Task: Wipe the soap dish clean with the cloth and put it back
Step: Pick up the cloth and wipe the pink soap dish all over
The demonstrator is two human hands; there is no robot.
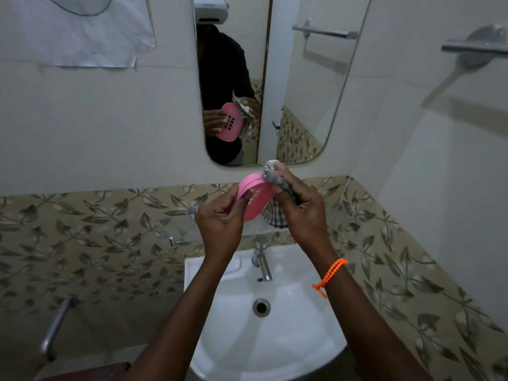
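A pink oval soap dish [255,198] with drain slots is held up on edge above the sink, just below the mirror. My left hand [220,226] grips its left rim. My right hand [298,204] holds a bunched grey checked cloth [272,176] pressed against the dish's upper right edge; a tail of the cloth hangs below the dish. An orange beaded band circles my right wrist. The mirror [302,92] reflects the dish, the cloth and both hands.
A white wash basin [302,312] with a chrome tap [262,262] and a drain [261,307] lies below my hands. Leaf-patterned tiles cover the lower wall. A towel bar [472,48] is at upper right, a metal pipe [56,325] at lower left.
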